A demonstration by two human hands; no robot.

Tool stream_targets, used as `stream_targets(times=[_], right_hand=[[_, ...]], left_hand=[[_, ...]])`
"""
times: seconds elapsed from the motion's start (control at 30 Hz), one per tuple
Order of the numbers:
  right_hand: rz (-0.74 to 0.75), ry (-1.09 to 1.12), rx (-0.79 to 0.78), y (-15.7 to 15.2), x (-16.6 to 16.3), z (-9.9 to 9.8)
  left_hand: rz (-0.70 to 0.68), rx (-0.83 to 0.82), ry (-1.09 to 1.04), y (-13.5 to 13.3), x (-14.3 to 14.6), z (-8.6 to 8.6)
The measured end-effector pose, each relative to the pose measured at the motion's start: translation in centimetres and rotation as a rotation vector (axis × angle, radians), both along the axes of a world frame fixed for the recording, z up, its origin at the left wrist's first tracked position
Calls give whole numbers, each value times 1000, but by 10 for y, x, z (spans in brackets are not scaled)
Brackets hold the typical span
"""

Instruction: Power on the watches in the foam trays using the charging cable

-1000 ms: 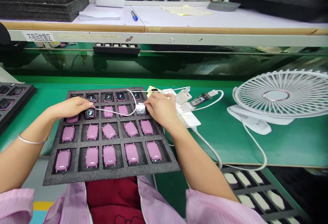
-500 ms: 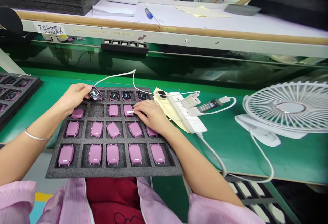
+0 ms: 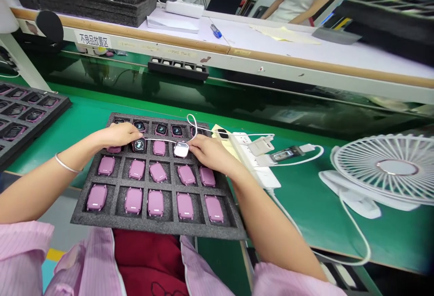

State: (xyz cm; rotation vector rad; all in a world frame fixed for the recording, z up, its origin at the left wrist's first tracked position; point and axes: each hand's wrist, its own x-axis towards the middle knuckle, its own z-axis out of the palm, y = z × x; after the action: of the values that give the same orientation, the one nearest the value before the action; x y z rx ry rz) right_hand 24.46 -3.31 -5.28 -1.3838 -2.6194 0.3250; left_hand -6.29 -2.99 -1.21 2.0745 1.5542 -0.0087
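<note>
Pinching a lit watch (image 3: pixel 139 145) in the left hand (image 3: pixel 118 134) and a white puck (image 3: pixel 181 149) in the right hand (image 3: pixel 212 152), over the foam tray (image 3: pixel 135 225), partly hiding pockets! Spotting purple watches (image 3: pixel 137 169) in the tray's front pockets, power strip (image 3: pixel 270 179) right of the tray, fan (image 3: pixel 395 167) farther right, second tray (image 3: pixel 46 119) well left.

The tray (image 3: pixel 149 225) at lower centre looks like rough, matt foam; its watches (image 3: pixel 155 203) have smooth, satiny backs. The table (image 3: pixel 305 196) is smooth, faintly glossy. At left, the bangle (image 3: pixel 66 166) looks like polished metal; at right, the fan (image 3: pixel 396 167) smooth plastic.
</note>
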Motion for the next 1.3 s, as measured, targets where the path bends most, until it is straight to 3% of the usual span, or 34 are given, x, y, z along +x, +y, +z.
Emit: stream_targets(times=[0.1, 0.5, 0.83, 1.03, 1.17, 1.3], right_hand=[[-36, -94, 60, 4, -8, -3], [13, 27, 206, 0, -4, -23], [-15, -49, 181, -4, -10, -15], [-19, -74, 181, -5, -11, -12], [-33, -77, 184, -5, -11, -13], [-23, -36, 230, -6, -10, -14]], left_hand=[[-23, -10, 26, 2, -2, -2], [-55, -30, 106, 1, 5, 4], [46, -88, -86, 1, 2, 4], [200, 230, 113, -5, 20, 12], [181, 235, 94, -7, 27, 18], [145, 234, 225, -14, 28, 17]])
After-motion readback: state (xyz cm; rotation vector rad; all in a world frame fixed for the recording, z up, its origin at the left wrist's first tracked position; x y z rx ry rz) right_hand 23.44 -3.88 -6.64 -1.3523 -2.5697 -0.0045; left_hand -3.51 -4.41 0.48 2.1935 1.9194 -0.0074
